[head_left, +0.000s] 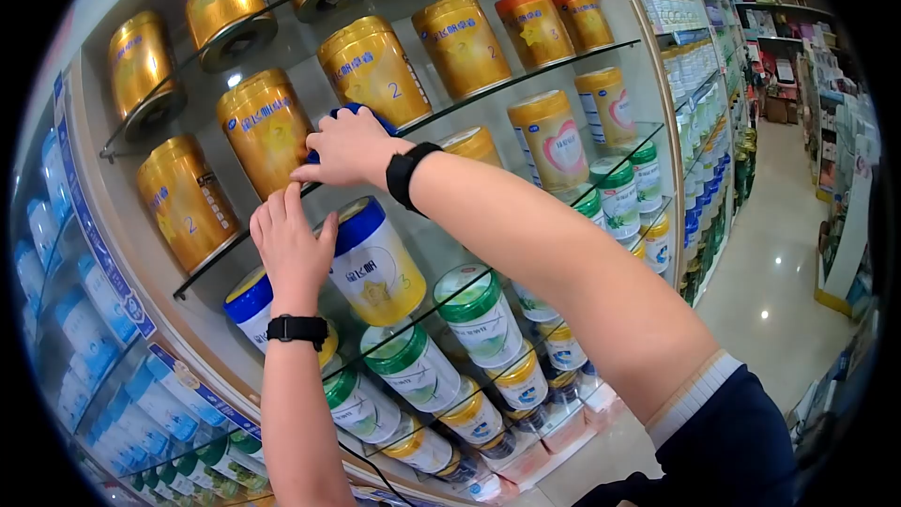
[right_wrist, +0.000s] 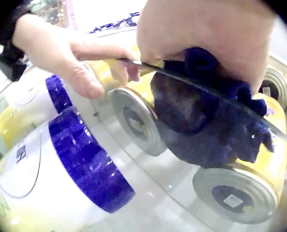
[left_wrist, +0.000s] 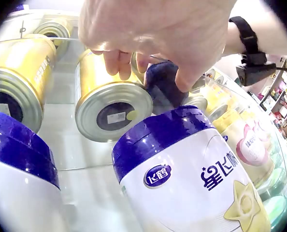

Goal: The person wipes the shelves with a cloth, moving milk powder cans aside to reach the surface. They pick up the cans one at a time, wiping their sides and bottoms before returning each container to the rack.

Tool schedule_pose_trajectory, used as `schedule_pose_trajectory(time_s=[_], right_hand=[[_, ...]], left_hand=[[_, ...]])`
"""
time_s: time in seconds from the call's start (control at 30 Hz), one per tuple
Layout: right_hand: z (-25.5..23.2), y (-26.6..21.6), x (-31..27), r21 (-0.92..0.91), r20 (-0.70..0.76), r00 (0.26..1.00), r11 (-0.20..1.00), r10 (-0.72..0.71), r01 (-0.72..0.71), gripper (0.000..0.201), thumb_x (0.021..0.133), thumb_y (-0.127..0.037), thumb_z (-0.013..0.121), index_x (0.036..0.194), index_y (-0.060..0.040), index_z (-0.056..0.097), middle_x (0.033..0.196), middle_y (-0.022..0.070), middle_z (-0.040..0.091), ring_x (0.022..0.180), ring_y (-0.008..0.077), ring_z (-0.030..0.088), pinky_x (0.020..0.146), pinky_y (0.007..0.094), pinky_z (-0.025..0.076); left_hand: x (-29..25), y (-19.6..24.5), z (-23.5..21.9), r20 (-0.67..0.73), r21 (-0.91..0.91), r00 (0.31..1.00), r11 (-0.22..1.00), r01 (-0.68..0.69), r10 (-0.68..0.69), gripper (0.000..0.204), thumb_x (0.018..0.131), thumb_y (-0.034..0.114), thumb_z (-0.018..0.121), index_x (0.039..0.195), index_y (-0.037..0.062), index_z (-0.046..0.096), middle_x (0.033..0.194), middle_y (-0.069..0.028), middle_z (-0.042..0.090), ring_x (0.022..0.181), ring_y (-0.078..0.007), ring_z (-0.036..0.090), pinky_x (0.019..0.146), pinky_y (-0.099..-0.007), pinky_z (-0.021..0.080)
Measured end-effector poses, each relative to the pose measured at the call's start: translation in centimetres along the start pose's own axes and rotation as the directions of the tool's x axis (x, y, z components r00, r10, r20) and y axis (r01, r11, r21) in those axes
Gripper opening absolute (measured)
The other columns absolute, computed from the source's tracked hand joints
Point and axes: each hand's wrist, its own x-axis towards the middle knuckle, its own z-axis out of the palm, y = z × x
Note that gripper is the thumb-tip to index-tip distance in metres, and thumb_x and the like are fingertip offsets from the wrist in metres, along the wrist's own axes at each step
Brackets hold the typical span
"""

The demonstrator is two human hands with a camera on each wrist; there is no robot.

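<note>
Blue-lidded tin (left_wrist: 182, 169) sits nearest the left wrist camera, standing below the glass shelf (head_left: 526, 70). Right hand (head_left: 349, 145) is clamped on a dark blue cloth (right_wrist: 206, 116), bunched over the shelf's front edge between two gold tins (head_left: 267, 127) (head_left: 374, 70). Left hand (head_left: 291, 239) has its fingers straight, tips touching the shelf edge just left of the cloth, holding nothing. Cloth looks soft, light and easy to crumple; gathering it in the palm seems the surest hold. Glass is likely hard, slick and breakable, its edge thin. Tins stand close on both sides, so room for sideways strokes looks tight; the aisle at right is open.
</note>
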Motion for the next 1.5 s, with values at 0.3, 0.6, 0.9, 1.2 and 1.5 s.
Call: schedule_pose_trajectory(time_s=[0.3,0.6,0.9,1.2,1.5], right_hand=[[-0.5,4.5,-3.0,0.154,-0.200,0.967,0.970,-0.155,0.188,0.038,0.088,-0.041,0.062,0.116,-0.0140,0.064,0.104,0.0126,0.064,0.105,0.0333,0.057,0.092,0.0407,0.046],[-2.9,11.2,-6.2,0.185,-0.227,0.956,0.955,-0.187,0.230,0.038,0.089,-0.035,0.064,0.122,-0.0165,0.058,0.104,0.0101,0.065,0.100,0.0324,0.057,0.090,0.0413,0.047],[-4.8,23.9,-8.8,0.084,-0.297,0.918,0.951,-0.262,0.298,0.034,0.088,-0.029,0.065,0.120,-0.0182,0.058,0.098,0.0106,0.063,0.097,0.0331,0.056,0.087,0.0414,0.046],[-5.9,32.1,-10.3,0.200,-0.422,0.871,0.911,-0.252,0.361,0.033,0.085,-0.023,0.068,0.117,-0.0160,0.061,0.094,0.0086,0.059,0.094,0.0291,0.054,0.082,0.0394,0.047],[-5.8,32.0,-11.1,0.256,-0.456,0.860,0.892,-0.227,0.372,0.033,0.082,-0.025,0.071,0.112,-0.0142,0.062,0.091,0.0066,0.058,0.092,0.0277,0.054,0.080,0.0375,0.048]], left_hand=[[0.0,0.2,-0.4,0.022,0.007,0.999,0.999,0.032,-0.033,0.055,0.075,0.023,0.074,0.123,0.0077,0.053,0.113,-0.0102,0.056,0.114,-0.0276,0.050,0.103,-0.0395,0.034],[0.1,0.9,-0.8,0.087,0.045,0.991,0.994,0.095,-0.099,0.056,0.077,0.027,0.072,0.126,0.0093,0.053,0.118,-0.0108,0.056,0.118,-0.0296,0.048,0.106,-0.0406,0.032],[2.8,2.2,-0.1,0.124,0.030,0.955,0.963,0.267,-0.268,0.062,0.082,0.042,0.071,0.128,0.0038,0.053,0.122,-0.0163,0.057,0.116,-0.0341,0.051,0.103,-0.0425,0.036],[17.0,12.7,3.6,0.503,-0.380,0.625,0.498,0.780,-0.597,0.135,0.068,0.057,0.081,0.151,0.0091,-0.014,0.154,-0.0289,0.017,0.143,-0.0423,0.018,0.111,-0.0586,0.018],[19.7,12.0,9.1,0.457,-0.498,0.622,0.396,0.771,-0.636,0.136,0.060,0.053,0.088,0.147,0.0151,-0.008,0.147,-0.0248,0.025,0.134,-0.0452,0.030,0.098,-0.0775,0.018]])
